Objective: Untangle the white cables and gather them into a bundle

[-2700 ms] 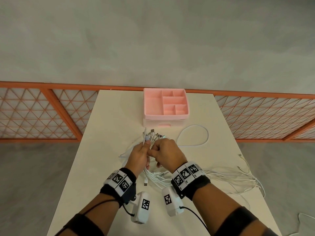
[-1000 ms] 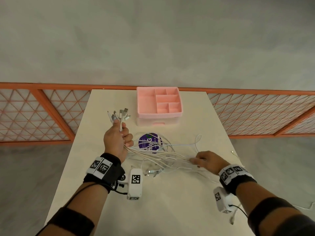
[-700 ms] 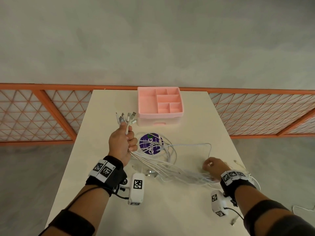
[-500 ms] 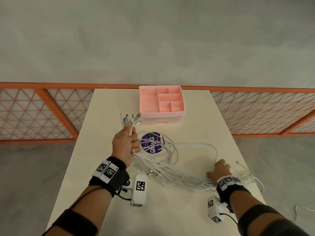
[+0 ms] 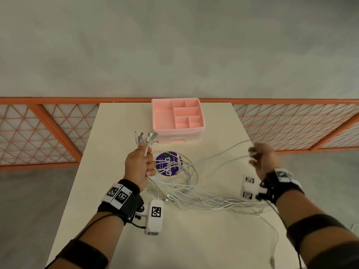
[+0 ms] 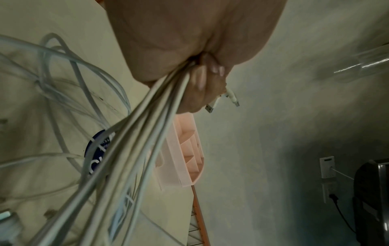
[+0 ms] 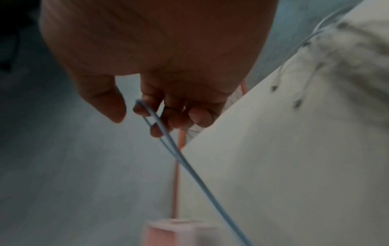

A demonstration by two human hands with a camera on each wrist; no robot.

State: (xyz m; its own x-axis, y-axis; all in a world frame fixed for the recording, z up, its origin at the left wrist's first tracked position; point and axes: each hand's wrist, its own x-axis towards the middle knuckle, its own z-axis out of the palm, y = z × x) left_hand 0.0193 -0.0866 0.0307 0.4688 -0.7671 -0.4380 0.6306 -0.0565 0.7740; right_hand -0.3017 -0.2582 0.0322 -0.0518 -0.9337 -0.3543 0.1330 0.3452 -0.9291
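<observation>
My left hand (image 5: 142, 164) is raised over the table's left-centre and grips several white cables (image 5: 204, 199) in a fist just below their plugs (image 5: 145, 137), which stick up out of it. From the fist the cables trail down and right across the table. In the left wrist view the strands (image 6: 147, 124) run out from under the curled fingers (image 6: 202, 79). My right hand (image 5: 255, 155) is lifted at the table's right edge, and a loop of one white cable (image 7: 156, 124) is hooked over its curled fingers (image 7: 197, 116). The thumb stands apart from it.
A pink compartment organiser (image 5: 177, 118) stands at the far middle of the cream table (image 5: 194, 239). A round purple disc (image 5: 168, 166) lies under the cable loops beside my left hand. An orange lattice railing (image 5: 291, 125) runs behind the table. One cable end hangs off the near right edge.
Both hands first held the cables together. The left stayed holding the plug ends. The right slid right along the strands to the table edge, then lifted up with a loop of cable.
</observation>
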